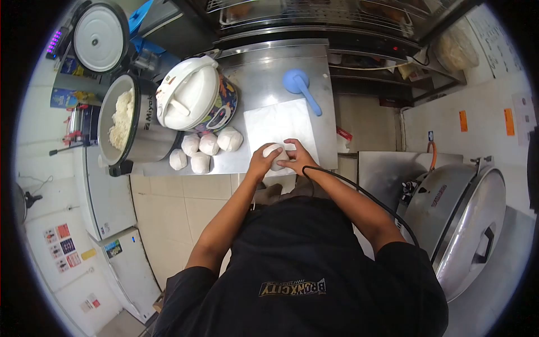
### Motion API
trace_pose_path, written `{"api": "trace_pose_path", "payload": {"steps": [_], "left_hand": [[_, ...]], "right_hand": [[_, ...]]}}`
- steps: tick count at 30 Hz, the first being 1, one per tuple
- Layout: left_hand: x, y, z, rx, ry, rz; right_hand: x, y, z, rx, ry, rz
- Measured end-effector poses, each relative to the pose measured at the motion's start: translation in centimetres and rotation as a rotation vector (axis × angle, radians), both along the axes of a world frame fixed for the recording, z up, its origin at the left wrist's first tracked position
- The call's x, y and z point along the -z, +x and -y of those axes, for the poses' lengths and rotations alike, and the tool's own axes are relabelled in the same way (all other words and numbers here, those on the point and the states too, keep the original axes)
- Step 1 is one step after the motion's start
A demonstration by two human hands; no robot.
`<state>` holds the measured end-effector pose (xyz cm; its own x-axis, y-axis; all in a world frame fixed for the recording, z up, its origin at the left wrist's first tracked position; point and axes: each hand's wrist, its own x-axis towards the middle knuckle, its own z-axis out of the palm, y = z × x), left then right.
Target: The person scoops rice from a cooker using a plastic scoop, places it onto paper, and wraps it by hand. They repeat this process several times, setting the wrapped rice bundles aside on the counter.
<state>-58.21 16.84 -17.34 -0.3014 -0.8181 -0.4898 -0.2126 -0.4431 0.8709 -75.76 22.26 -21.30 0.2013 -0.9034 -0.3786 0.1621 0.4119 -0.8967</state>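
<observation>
My left hand (259, 163) and my right hand (298, 158) are closed around a paper-wrapped rice parcel (274, 155), one from each side. Its contents are hidden by the white wrapping. Beneath it, white wrapping paper (278, 121) lies flat near the steel table's front edge. A blue rice scoop (296, 81) rests beyond the paper, handle pointing toward the front right. To the left of my hands sit several similar wrapped parcels (209, 144), grouped together. An uncovered rice cooker (147, 126) holds loose white rice (122, 121) at the far left.
A lidded cooker pot (188, 95) with a patterned side stands behind the parcels on the steel table (258, 67). A rack with wire shelves (314, 14) is at the back. A black cable (359, 188) crosses my right forearm. A large steel vessel (449, 213) stands at right.
</observation>
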Motion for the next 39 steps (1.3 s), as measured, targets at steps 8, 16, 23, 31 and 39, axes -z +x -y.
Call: {"api": "trace_pose_path", "payload": {"steps": [8,16,23,31,39], "left_hand": [[3.8,7.8,0.7,-0.445,0.213,0.155],[9.5,17.8,1.5,-0.723,-0.456,0.867],[4.8,13.4,2.3,-0.837,-0.34,0.734],[2.9,13.6,-1.1,-0.521,-0.382,0.91],[5.7,14.8,-2.0,-0.361,-0.727,0.79]], "right_hand": [[0.1,5.7,1.7,-0.097,0.178,-0.044],[0.8,3.0,2.4,0.134,0.018,-0.162],[-2.6,1.3,2.3,0.151,0.092,-0.162],[-0.6,-0.9,1.5,0.216,0.015,-0.296],[-1.7,-3.8,2.6,0.371,-0.113,-0.401]]}}
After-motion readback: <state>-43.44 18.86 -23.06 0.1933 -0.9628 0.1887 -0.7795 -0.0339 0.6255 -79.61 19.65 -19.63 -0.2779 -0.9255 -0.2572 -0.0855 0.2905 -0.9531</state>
